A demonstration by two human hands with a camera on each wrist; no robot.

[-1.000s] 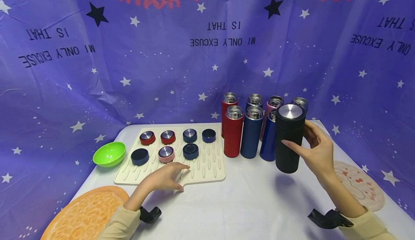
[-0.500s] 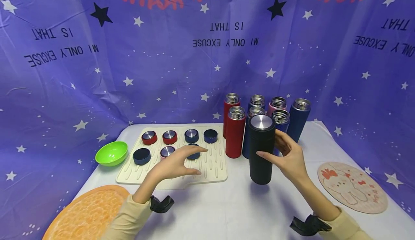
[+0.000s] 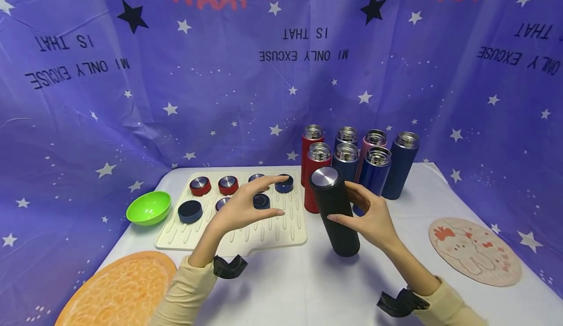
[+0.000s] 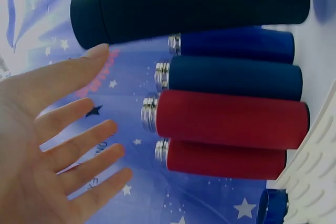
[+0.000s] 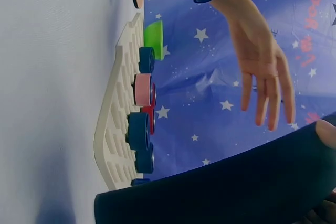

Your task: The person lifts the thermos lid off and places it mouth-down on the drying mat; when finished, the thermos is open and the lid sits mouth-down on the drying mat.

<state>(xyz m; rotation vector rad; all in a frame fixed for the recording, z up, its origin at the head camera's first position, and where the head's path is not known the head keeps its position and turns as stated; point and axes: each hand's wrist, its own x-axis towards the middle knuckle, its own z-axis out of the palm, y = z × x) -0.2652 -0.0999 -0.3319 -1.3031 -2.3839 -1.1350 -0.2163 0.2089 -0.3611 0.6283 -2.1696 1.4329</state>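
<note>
My right hand (image 3: 374, 221) grips a black thermos flask (image 3: 337, 218) around its body, with the silver-topped lid on. The flask is raised above the white table and leans left at the top. My left hand (image 3: 246, 206) is spread open to the left of it, over the drying mat. In the left wrist view, the left thumb tip (image 4: 100, 51) overlaps the lid end of the black flask (image 4: 205, 9). From the right wrist, the open left hand (image 5: 262, 61) shows beyond the flask (image 5: 231, 182), apart from it.
Several lidless flasks stand at the back right, among them a red flask (image 3: 311, 199) and a dark blue flask (image 3: 400, 167). A cream mat (image 3: 281, 233) bears several lids, like the red lid (image 3: 200, 186). A green bowl (image 3: 148, 208), an orange mat (image 3: 119, 292) and a pink rabbit mat (image 3: 475, 252) lie around.
My right hand has carried the black flask leftward from beside the other flasks, and it now tilts. My left hand has moved up and to the right, toward it.
</note>
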